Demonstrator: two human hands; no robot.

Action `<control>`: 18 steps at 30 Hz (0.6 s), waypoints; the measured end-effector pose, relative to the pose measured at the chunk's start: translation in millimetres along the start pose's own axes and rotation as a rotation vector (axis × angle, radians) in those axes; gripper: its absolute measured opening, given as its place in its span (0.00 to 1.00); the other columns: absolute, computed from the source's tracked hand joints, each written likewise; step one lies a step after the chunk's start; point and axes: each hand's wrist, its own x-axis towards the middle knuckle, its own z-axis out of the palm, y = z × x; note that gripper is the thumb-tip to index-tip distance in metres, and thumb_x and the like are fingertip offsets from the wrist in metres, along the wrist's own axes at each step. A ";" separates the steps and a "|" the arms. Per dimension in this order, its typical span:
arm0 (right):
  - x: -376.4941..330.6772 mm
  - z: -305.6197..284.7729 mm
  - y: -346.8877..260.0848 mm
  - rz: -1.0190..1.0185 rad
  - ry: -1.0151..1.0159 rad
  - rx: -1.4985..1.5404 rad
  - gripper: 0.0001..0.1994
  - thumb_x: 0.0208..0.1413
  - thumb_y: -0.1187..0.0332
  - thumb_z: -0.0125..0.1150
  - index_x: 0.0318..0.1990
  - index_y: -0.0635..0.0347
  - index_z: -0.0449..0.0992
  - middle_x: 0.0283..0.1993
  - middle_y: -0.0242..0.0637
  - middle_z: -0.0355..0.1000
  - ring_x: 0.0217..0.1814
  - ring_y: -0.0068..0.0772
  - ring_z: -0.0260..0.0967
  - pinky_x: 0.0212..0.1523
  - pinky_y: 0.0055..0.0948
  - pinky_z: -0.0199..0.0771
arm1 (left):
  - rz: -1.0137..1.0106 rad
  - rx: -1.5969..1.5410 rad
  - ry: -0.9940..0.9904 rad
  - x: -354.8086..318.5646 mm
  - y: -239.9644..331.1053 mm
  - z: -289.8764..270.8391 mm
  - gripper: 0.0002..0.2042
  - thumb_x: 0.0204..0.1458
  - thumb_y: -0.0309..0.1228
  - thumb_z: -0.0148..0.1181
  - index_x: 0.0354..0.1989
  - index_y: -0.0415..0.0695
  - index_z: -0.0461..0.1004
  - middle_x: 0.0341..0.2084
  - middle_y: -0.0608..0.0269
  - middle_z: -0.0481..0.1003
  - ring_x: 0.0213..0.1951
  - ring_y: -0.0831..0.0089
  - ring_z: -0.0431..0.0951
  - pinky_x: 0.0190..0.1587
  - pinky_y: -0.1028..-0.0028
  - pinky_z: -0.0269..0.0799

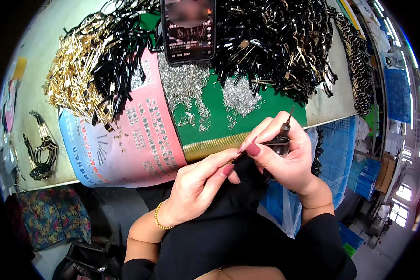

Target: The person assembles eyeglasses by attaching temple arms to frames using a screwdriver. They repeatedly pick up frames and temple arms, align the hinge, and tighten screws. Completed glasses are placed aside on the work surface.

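My left hand [196, 189] is closed in a pinch at the middle of the view, just off the near edge of the table. Between its thumb and forefinger is a small dark and gold piece [238, 157], mostly hidden by the fingers. My right hand [291, 156] meets it there, its thumb and forefinger closed at the same piece. Tucked in the right hand is a black screwdriver [284, 133], its thin shaft pointing up and away. Beyond the hands, tiny silver metal bits [240, 97] lie heaped on a green mat [198, 136].
Slender gold and black parts resembling eyeglass temples [74, 74] are piled at the left. A larger black pile [275, 51] fills the back right. A phone [189, 32] stands between them. A pink and blue printed sheet [144, 140] covers the table's left; a blue basket [333, 158] stands right.
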 end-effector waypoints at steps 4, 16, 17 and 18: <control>-3.5 6.2 3.0 -0.055 0.075 0.163 0.08 0.61 0.80 0.65 0.40 0.61 0.69 0.40 0.41 0.76 0.30 0.18 0.70 0.30 0.18 0.71 | 0.023 0.001 0.054 -3.8 -2.0 0.3 0.16 0.64 0.17 0.53 0.59 0.34 0.74 0.38 0.54 0.82 0.35 0.70 0.85 0.40 0.74 0.79; -8.2 7.2 18.1 -0.076 0.075 0.213 0.09 0.62 0.79 0.63 0.40 0.59 0.67 0.38 0.40 0.76 0.25 0.16 0.67 0.24 0.16 0.68 | -0.024 0.021 0.049 -5.2 -3.8 3.2 0.15 0.63 0.18 0.54 0.58 0.34 0.75 0.33 0.57 0.81 0.31 0.75 0.83 0.37 0.77 0.78; -10.0 6.5 18.4 -0.078 0.083 0.199 0.09 0.62 0.78 0.64 0.40 0.59 0.67 0.38 0.40 0.75 0.25 0.16 0.67 0.24 0.16 0.68 | -0.026 0.029 0.035 -4.9 -5.6 2.0 0.15 0.63 0.18 0.54 0.58 0.34 0.75 0.31 0.59 0.81 0.31 0.76 0.82 0.36 0.77 0.77; -11.2 6.2 19.6 -0.078 0.086 0.188 0.09 0.62 0.78 0.64 0.40 0.60 0.67 0.38 0.40 0.75 0.25 0.16 0.67 0.24 0.16 0.67 | -0.050 0.018 0.033 -4.7 -5.4 3.5 0.15 0.64 0.18 0.54 0.58 0.34 0.75 0.31 0.59 0.81 0.31 0.76 0.82 0.36 0.77 0.77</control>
